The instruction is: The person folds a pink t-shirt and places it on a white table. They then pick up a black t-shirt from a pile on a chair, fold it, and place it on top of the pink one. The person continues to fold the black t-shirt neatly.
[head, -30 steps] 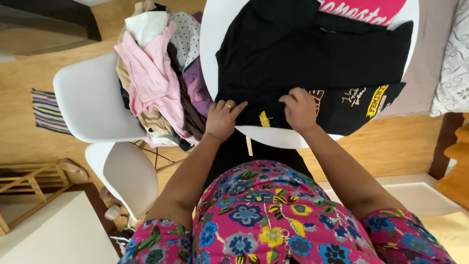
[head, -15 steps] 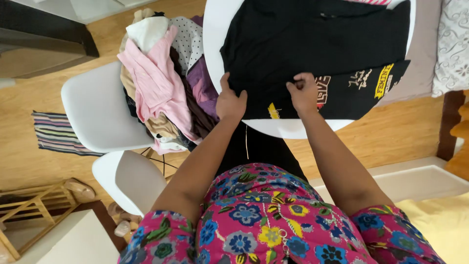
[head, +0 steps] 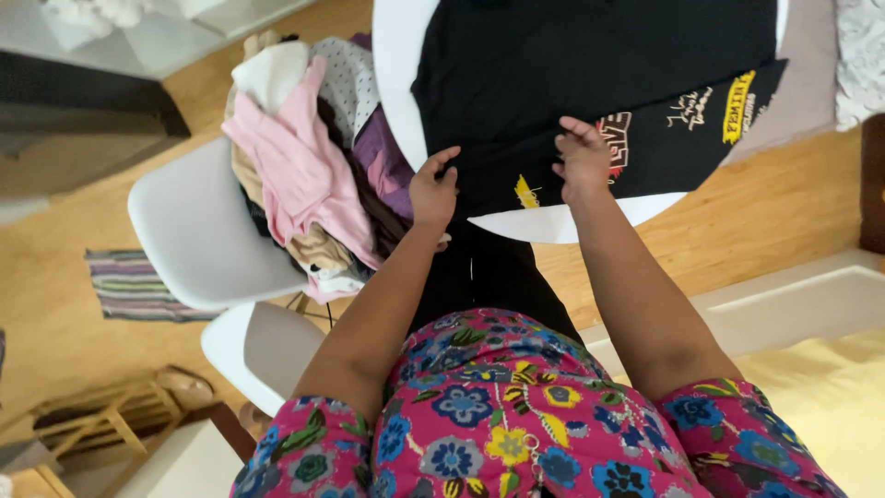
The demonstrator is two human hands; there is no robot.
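Counter point(head: 553, 226): round, white, near rim bare | On counter: black garment point(head: 599, 83) with yellow, red and white print, spread flat, covering most of the top, hem hanging over the near edge | White chair point(head: 198, 240) just beside counter: carries heaped clothes point(head: 304, 166), pink piece on top | Floor point(head: 737, 231): wood.

Only 1 view, worn on the head, aimed steeply down past a floral top point(head: 498, 415) and along both forearms. Close on the white round table point(head: 553, 221) at the upper frame; off to the left, a white chair point(head: 198, 240) and wooden floor point(head: 74, 231).
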